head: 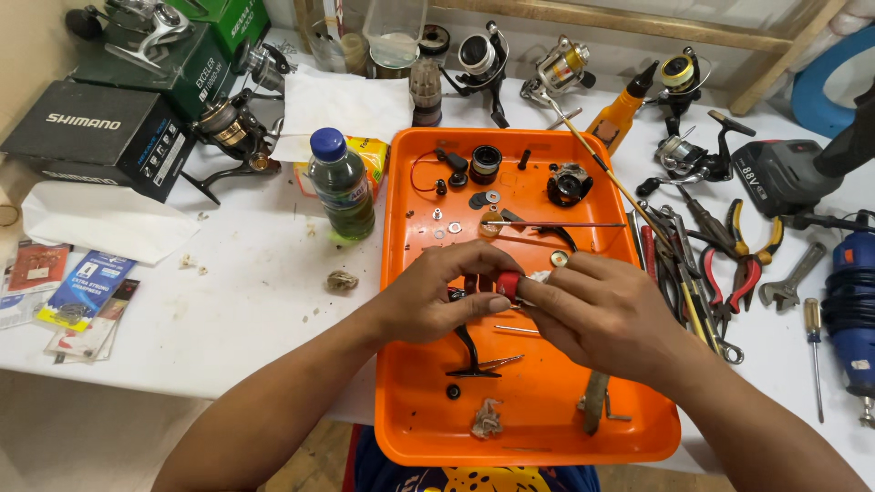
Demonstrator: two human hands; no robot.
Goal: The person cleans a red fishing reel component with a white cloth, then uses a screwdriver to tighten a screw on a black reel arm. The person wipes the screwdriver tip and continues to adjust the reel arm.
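Note:
Both hands meet over the middle of an orange tray (428, 428). My left hand (437, 296) and my right hand (602, 310) pinch a small red reel part (508, 286) between their fingertips, with a bit of white material beside it. Under the hands lie a black reel handle arm (470, 355) and a thin pin. Farther back on the tray sit a black spool (485, 164), a dark reel body (570, 184), washers and a thin rod (556, 224).
A green bottle with a blue cap (342, 187) stands left of the tray. Pliers (743, 255), a wrench (791, 278) and screwdrivers lie to the right, by a blue power tool (852, 305). Several fishing reels and dark boxes (96, 137) line the back.

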